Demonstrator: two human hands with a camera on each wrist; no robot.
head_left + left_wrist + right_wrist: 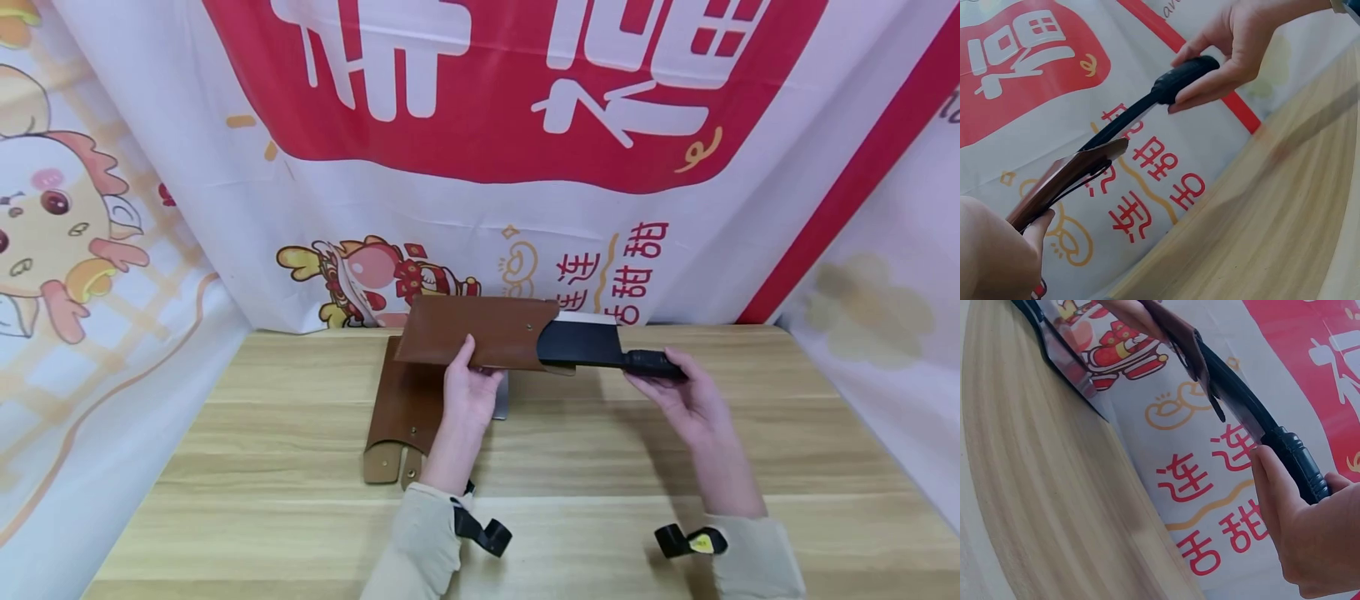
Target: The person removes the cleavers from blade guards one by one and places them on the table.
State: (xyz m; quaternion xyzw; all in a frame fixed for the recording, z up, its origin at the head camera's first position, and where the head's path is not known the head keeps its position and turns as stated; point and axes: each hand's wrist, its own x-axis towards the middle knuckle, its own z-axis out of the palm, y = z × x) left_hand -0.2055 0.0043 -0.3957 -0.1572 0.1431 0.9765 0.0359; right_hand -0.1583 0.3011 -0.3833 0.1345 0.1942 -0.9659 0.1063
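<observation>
A cleaver with a dark blade and a black handle is held above the table. Most of its blade sits inside a brown leather sheath. My left hand grips the sheath by its lower edge, thumb on the near face. The right hand pinches the handle between thumb and fingers, as the right wrist view also shows. In that view a loose strap hangs off the sheath's mouth. The part of the blade within the leather is hidden.
A second brown leather sheath with strap ends lies on the wooden table, left of the left forearm. Beside it is another knife, mostly hidden in the head view. A printed cloth hangs behind the table.
</observation>
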